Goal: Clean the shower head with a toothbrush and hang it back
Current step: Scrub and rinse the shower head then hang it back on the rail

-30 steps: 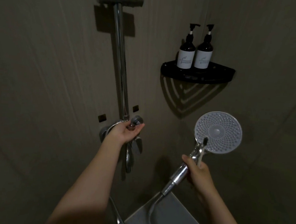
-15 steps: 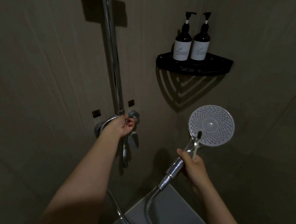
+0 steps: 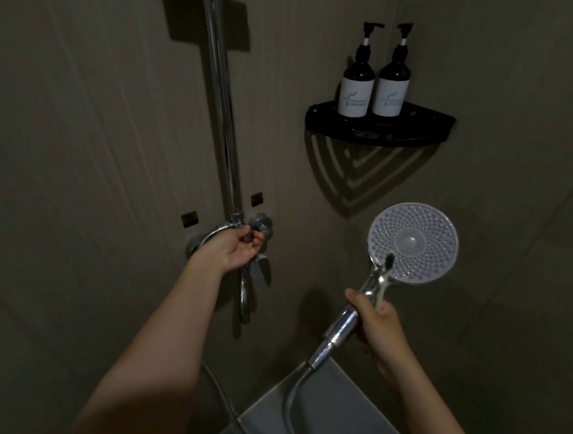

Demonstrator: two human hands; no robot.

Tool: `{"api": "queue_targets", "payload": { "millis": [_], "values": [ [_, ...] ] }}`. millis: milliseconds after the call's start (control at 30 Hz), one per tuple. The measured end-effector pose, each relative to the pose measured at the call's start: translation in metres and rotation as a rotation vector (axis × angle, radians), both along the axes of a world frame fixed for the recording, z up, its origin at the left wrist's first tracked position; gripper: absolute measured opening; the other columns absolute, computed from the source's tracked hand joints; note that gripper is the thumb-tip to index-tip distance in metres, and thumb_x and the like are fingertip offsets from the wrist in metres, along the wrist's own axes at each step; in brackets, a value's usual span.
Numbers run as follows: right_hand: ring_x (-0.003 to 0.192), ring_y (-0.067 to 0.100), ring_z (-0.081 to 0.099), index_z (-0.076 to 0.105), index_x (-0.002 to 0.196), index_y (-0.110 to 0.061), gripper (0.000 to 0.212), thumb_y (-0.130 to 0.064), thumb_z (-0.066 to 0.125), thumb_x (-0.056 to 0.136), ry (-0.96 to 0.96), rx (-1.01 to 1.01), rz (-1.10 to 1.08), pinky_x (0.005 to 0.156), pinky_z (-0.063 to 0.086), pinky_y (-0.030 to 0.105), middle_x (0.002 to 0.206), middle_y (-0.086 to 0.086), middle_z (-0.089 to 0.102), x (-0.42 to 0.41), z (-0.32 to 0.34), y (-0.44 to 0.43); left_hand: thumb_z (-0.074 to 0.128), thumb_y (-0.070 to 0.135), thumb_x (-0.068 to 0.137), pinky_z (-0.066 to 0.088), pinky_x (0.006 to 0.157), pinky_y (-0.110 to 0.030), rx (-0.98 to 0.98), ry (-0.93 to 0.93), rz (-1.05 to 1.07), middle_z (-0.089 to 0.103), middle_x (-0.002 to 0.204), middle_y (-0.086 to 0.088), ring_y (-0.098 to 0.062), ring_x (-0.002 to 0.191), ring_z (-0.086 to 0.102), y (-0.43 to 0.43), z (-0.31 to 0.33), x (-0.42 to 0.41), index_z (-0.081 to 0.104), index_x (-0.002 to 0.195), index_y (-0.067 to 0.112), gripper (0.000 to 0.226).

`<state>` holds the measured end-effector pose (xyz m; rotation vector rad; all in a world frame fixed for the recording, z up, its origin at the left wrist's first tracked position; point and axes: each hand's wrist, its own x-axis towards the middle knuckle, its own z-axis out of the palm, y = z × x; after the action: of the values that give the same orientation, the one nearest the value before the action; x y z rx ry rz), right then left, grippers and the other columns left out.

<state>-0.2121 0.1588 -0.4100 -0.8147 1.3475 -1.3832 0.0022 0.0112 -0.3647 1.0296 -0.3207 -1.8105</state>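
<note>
The round shower head (image 3: 414, 242) faces me, its nozzle plate pale grey, on a chrome handle. My right hand (image 3: 377, 328) grips that handle together with a white toothbrush (image 3: 385, 278), whose dark bristles lie against the lower left of the plate. The chrome hose (image 3: 295, 387) loops down from the handle. My left hand (image 3: 230, 246) is closed around the chrome tap knob (image 3: 261, 223) of the wall mixer at the foot of the riser rail (image 3: 222, 104).
A black corner shelf (image 3: 379, 130) up on the right wall carries two dark pump bottles (image 3: 357, 82). The mixer's lever and spout (image 3: 255, 282) hang below my left hand. A pale ledge (image 3: 338, 420) lies at the bottom.
My left hand has closed further around the tap knob, fingers turning on it. The shower head and toothbrush stay held in my right hand, shifted slightly lower left as the view moved.
</note>
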Motion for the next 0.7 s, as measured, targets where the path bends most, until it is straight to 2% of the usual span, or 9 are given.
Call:
{"api": "queue_targets", "payload": {
  "millis": [100,233,300,333,400,467,500,600,700],
  "values": [
    [0.037,0.002,0.04,0.046,0.06,-0.018,0.032,-0.018,0.063,0.087,0.003,-0.004,-0.009,0.038,0.033,0.013,0.052,-0.001,0.044,0.0,0.001,0.0,0.035,0.01,0.1,0.047,0.037,-0.016,0.057,-0.19,-0.075,0.049,0.076,-0.011,-0.013,0.063,0.049,-0.003,0.009,0.001,0.047,0.083,0.002,0.023],
    [0.038,0.001,0.043,0.047,0.06,-0.017,0.031,-0.019,0.064,0.087,0.007,-0.004,-0.013,0.039,0.034,0.013,0.05,-0.003,0.047,0.001,0.003,0.0,0.03,0.01,0.102,0.043,0.032,-0.015,0.074,-0.553,-0.197,0.054,0.066,-0.011,-0.011,0.027,0.054,-0.003,0.026,-0.011,0.046,0.078,0.001,0.03],
    [0.037,0.001,0.043,0.048,0.061,-0.016,0.03,-0.018,0.063,0.087,-0.003,-0.006,-0.011,0.038,0.034,0.013,0.049,-0.003,0.047,0.0,0.003,0.0,0.03,0.012,0.102,0.043,0.032,-0.014,0.074,-0.598,-0.213,0.053,0.076,-0.011,-0.013,0.026,0.055,-0.002,0.027,-0.013,0.048,0.086,0.001,0.026],
    [0.037,0.001,0.043,0.048,0.061,-0.016,0.03,-0.018,0.063,0.087,-0.001,-0.005,-0.01,0.039,0.035,0.013,0.05,-0.003,0.048,0.0,0.004,0.001,0.033,0.012,0.102,0.046,0.035,-0.015,0.07,-0.54,-0.199,0.056,0.082,-0.014,-0.015,0.034,0.061,-0.001,0.024,-0.012,0.051,0.094,0.0,0.023],
    [0.038,0.001,0.044,0.049,0.061,-0.016,0.03,-0.018,0.063,0.087,0.008,-0.006,-0.012,0.04,0.035,0.013,0.049,-0.004,0.048,-0.002,0.005,0.003,0.038,0.012,0.1,0.054,0.043,-0.021,0.061,-0.287,-0.114,0.059,0.106,-0.019,-0.024,0.073,0.071,-0.001,0.016,-0.005,0.051,0.112,0.0,0.023],
    [0.036,0.0,0.043,0.048,0.06,-0.016,0.031,-0.016,0.062,0.088,0.0,-0.01,-0.019,0.038,0.034,0.012,0.046,-0.005,0.048,-0.002,0.006,0.004,0.038,0.011,0.099,0.058,0.054,-0.028,0.048,0.009,-0.012,0.052,0.124,-0.023,-0.029,0.113,0.059,0.001,0.008,0.001,0.05,0.116,-0.003,0.025],
    [0.035,0.0,0.043,0.047,0.059,-0.016,0.032,-0.015,0.062,0.088,-0.01,-0.013,-0.024,0.037,0.033,0.012,0.046,-0.005,0.047,-0.001,0.006,0.005,0.036,0.011,0.1,0.058,0.062,-0.028,0.034,0.12,0.01,0.049,0.127,-0.024,-0.03,0.124,0.052,0.004,0.007,0.003,0.05,0.112,-0.005,0.025],
    [0.034,0.0,0.041,0.047,0.059,-0.016,0.033,-0.014,0.061,0.088,-0.04,-0.013,-0.039,0.036,0.032,0.012,0.046,-0.004,0.045,-0.001,0.007,0.006,0.033,0.011,0.101,0.048,0.091,-0.028,-0.01,0.299,0.02,0.047,0.127,-0.026,-0.028,0.13,0.045,0.013,0.003,0.002,0.049,0.108,-0.007,0.025],
    [0.035,0.0,0.041,0.047,0.059,-0.017,0.032,-0.016,0.061,0.088,-0.049,-0.004,-0.047,0.036,0.033,0.012,0.047,-0.004,0.045,-0.003,0.007,0.009,0.034,0.015,0.101,0.052,0.085,-0.027,-0.017,0.335,0.009,0.054,0.11,-0.024,-0.025,0.107,0.059,0.017,-0.001,0.001,0.049,0.099,-0.005,0.024]
  ]
}}
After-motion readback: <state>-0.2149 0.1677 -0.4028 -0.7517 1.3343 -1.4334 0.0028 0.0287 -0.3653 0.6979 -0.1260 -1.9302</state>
